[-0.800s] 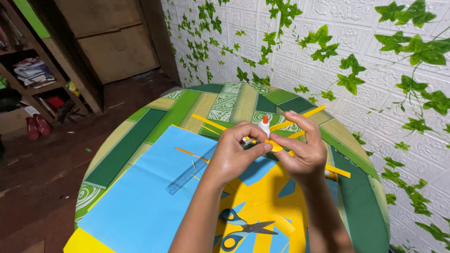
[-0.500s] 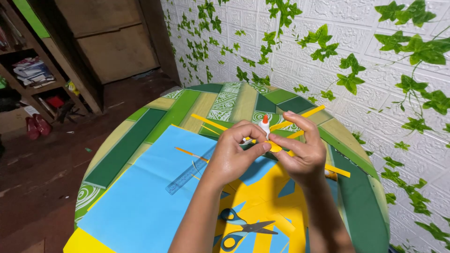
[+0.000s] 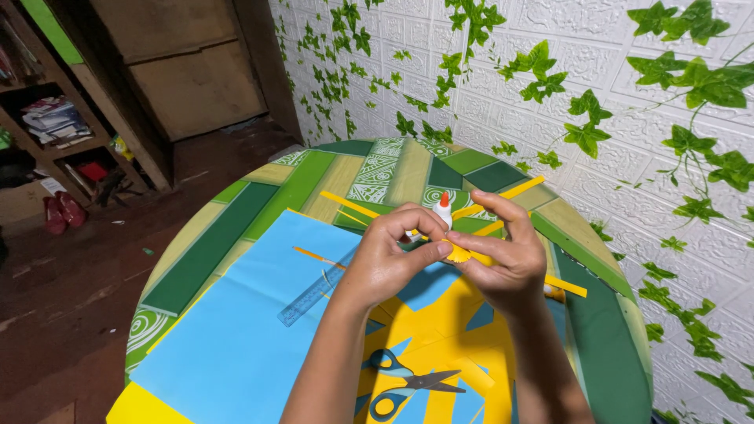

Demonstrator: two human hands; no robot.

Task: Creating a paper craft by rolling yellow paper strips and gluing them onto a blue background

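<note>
Both my hands meet above the round table [image 3: 314, 169]. My left hand [image 3: 393, 255] and my right hand [image 3: 503, 255] pinch a small folded piece of yellow paper [image 3: 465, 253] between their fingertips. Just behind the hands stands a small white glue bottle [image 3: 444, 209] with an orange tip. Below my forearms lie blue-handled scissors [image 3: 408, 383] on yellow paper. A clear ruler [image 3: 310, 297] rests on a large blue paper sheet [image 3: 236, 345] to the left.
Yellow paper strips [image 3: 345, 204] lie across the green patterned tablecloth. A white wall with green leaf vines [image 3: 628, 102] runs along the right. A wooden shelf [image 3: 55, 126] and dark floor are at the left.
</note>
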